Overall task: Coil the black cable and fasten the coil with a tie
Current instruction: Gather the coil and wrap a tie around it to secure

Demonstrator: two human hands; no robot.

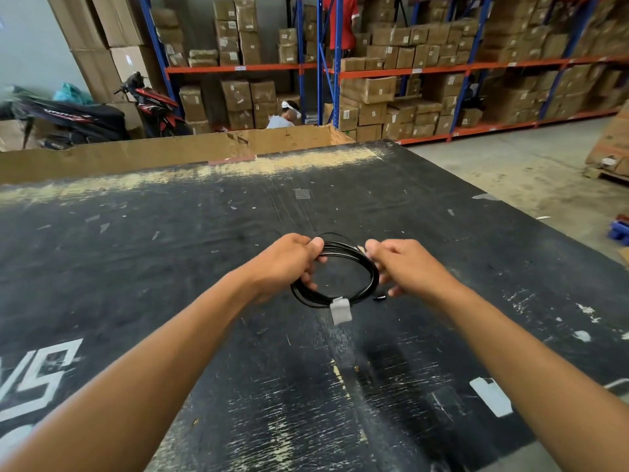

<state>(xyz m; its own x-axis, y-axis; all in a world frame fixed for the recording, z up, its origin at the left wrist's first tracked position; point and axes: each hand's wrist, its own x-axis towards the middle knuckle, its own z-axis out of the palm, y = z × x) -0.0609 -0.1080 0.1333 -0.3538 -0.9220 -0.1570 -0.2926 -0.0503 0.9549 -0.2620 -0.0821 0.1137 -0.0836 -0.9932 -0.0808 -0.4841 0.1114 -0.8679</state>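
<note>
The black cable (354,294) is wound into a round coil of several loops, held just above the black table (170,250). My left hand (289,264) grips the coil's left side, thumb on top. My right hand (401,264) pinches its right side. A grey-white tie (340,310) wraps the near edge of the coil, with its loose end hanging down. A small black cable end (380,297) pokes out near my right fingers.
The scuffed black table top has a white paper scrap (492,396) at the near right and a cardboard wall (170,148) along its far edge. Beyond stand shelves of cartons (408,80), parked motorbikes (102,110) and people among the shelves.
</note>
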